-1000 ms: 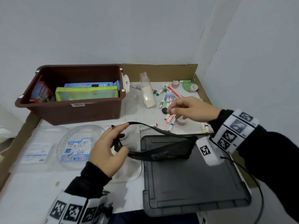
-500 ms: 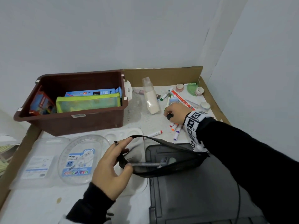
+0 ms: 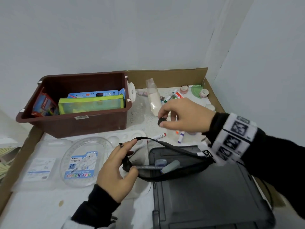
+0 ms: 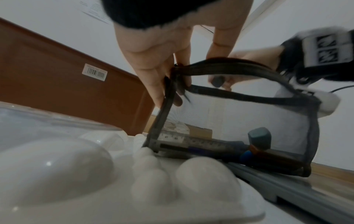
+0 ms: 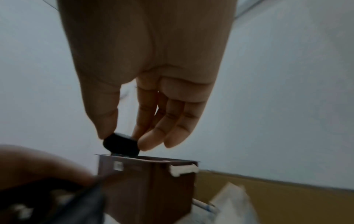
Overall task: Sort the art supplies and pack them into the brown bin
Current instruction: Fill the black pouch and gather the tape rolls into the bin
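Observation:
My left hand [image 3: 118, 164] holds the left end of a black mesh pouch [image 3: 166, 172] and keeps its mouth spread open; a ruler and erasers lie inside it [image 4: 210, 145]. My right hand [image 3: 179, 116] hovers above the pouch and pinches a small black round object [image 3: 161, 121] between thumb and fingertips [image 5: 120, 144]. The brown bin [image 3: 79, 124] stands at the back left with a green zip case [image 3: 90, 104], a blue box and a red pack inside. Loose markers [image 3: 180, 137] lie behind the pouch.
A grey lid [image 3: 206, 195] lies under the pouch at the front right. A clear oval "Color Pen" case [image 3: 80, 164] and a white paint palette [image 3: 125, 138] sit at the left. A plastic bag [image 3: 153, 98], tape rolls [image 3: 203, 93] and cardboard walls [image 3: 165, 76] lie behind.
My right hand picked the black object from among the markers and drew back toward the pouch with it. My left hand kept holding the pouch open.

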The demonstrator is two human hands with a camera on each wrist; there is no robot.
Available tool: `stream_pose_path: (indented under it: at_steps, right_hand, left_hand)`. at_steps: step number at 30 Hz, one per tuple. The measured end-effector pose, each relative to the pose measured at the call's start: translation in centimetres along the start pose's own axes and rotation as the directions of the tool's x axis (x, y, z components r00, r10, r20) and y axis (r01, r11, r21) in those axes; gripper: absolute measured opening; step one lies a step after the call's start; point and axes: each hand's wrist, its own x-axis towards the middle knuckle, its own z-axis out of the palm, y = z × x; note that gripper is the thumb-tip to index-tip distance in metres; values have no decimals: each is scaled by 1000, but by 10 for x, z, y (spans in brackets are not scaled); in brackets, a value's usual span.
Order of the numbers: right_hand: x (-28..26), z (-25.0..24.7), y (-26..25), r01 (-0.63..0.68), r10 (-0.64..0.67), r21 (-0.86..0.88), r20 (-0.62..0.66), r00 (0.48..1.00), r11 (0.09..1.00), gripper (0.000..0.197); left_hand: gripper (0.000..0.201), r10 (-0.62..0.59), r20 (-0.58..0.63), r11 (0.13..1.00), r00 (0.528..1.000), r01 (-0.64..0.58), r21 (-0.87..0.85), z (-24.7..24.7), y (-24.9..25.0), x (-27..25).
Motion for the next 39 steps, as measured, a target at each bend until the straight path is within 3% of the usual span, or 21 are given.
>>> stream_pose_path:
  at_steps: [3, 6, 9, 11, 14, 17, 21, 25, 30, 34, 39]
  right_hand:
    - [-30, 1, -32, 188, -176, -132, 102, 979, 973, 21]
    - [-50, 13, -42, 224, -178, -225, 210, 961, 948, 22]
    - [-59, 17, -34, 189, -139, -191, 246, 959, 963, 25]
    - [-61, 13, -22, 124, -108, -66, 203, 973, 990, 20]
    - [-60, 4, 3, -1, -7, 243, 29, 1000, 970, 9]
    - [-54, -5, 39, -134, 194, 324, -161, 968, 937, 18]
    - [-40, -12, 100, -433, 423, 15, -240, 874, 901, 24]
    - [-27, -11, 144, -595, 575, -32, -220, 788, 803, 19]
    - [2, 2, 164, -627, 609, -129, -158, 778, 768, 22]
    - [28, 18, 171, -655, 663, -318, -100, 742, 685, 28]
    - [46, 29, 173, -666, 671, -438, -172, 721, 604, 21]
  left_hand:
    - [57, -2, 18, 1000, 1000, 2, 5, -1, 2, 2]
    - [56, 8, 42, 1000, 999, -9, 21, -2, 6, 4]
    - [60, 15, 54, 1000, 998, -16, 16, -2, 11, 8]
    - [59, 19, 55, 1000, 998, -19, -5, -2, 14, 10]
    - [58, 8, 47, 999, 999, -6, -42, -2, 17, 15]
    - [55, 4, 33, 998, 999, -2, -68, 0, 20, 22]
    - [55, 27, 18, 997, 999, -25, -78, 6, 21, 31]
    - [65, 8, 32, 998, 999, -6, -62, 14, 17, 37]
    - [69, 2, 58, 997, 998, 2, -75, 22, 14, 37]
    - [58, -6, 66, 995, 998, 13, -101, 23, 12, 38]
    - [60, -17, 68, 995, 998, 23, -98, 22, 7, 38]
